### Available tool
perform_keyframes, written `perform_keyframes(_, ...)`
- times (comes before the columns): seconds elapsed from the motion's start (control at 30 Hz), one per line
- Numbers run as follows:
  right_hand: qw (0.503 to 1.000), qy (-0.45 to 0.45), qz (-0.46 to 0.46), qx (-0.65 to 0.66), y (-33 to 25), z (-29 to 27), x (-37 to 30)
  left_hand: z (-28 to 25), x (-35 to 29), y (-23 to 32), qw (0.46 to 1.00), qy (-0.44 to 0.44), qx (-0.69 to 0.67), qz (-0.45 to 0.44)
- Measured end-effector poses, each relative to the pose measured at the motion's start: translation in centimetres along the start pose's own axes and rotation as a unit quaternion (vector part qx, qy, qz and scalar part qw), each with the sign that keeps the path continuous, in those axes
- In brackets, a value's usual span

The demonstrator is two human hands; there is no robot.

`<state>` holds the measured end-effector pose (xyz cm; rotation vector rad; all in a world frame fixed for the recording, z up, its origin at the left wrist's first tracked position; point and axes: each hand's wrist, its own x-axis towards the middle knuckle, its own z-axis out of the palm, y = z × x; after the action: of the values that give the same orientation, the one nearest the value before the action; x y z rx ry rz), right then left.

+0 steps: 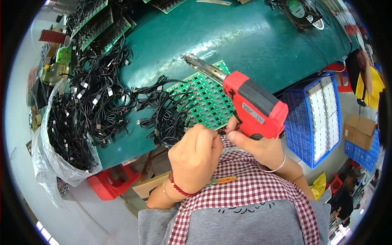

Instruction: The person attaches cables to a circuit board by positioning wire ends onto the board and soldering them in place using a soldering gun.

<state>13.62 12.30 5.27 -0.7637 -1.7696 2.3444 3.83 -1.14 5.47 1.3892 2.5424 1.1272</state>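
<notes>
My right hand (261,151) is wrapped round the handle of a red and dark grey soldering gun (255,104). Its metal barrel slants up and left over a green circuit board panel (202,96) dotted with rows of small parts. Close beside it, at the table's near edge, my left hand (195,157) is closed in a pinch. A thin dark piece, apparently a wire end, shows between the two hands, but the fingers mostly hide it. Black cables (165,116) with USB plugs lie across the panel's left side, some with red wire ends on it.
A large heap of black cables (87,102) spills from a clear plastic bag (67,173) on the left. Stacked circuit boards (96,30) stand behind it. A black fan (300,14) sits at the far right. Beside the green table (159,45) are a blue crate (298,122) and a red stool (110,181).
</notes>
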Motion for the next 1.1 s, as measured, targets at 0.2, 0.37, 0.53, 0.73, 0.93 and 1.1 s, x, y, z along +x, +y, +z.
perform_keyframes(0.2, 0.993, 0.068, -0.073, -0.065, 0.9, 0.1, 0.4, 0.1, 0.4, 0.7, 0.998, -0.006, 0.058, 0.029)
perform_keyframes(0.37, 0.987, 0.082, -0.096, -0.096, 2.4, 0.6, 0.3, 0.0, 0.4, 0.5, 0.993, -0.025, 0.080, 0.079)
perform_keyframes(0.53, 0.992, 0.030, -0.062, -0.108, 1.1, 0.4, 0.8, 0.0, 0.0, -0.4, 1.000, -0.016, 0.003, 0.009)
perform_keyframes(0.73, 0.997, -0.035, -0.012, 0.066, 1.6, 0.6, 1.8, -0.1, -0.6, -2.8, 0.956, -0.070, -0.265, -0.103)
perform_keyframes(0.93, 0.993, 0.036, 0.004, 0.108, 1.9, 0.7, 1.8, 0.9, -0.3, -2.2, 0.977, -0.038, -0.183, -0.105)
perform_keyframes(1.1, 0.998, 0.040, 0.043, 0.028, 2.1, 0.1, 1.2, 1.0, 0.2, -1.9, 0.994, -0.035, -0.085, -0.055)
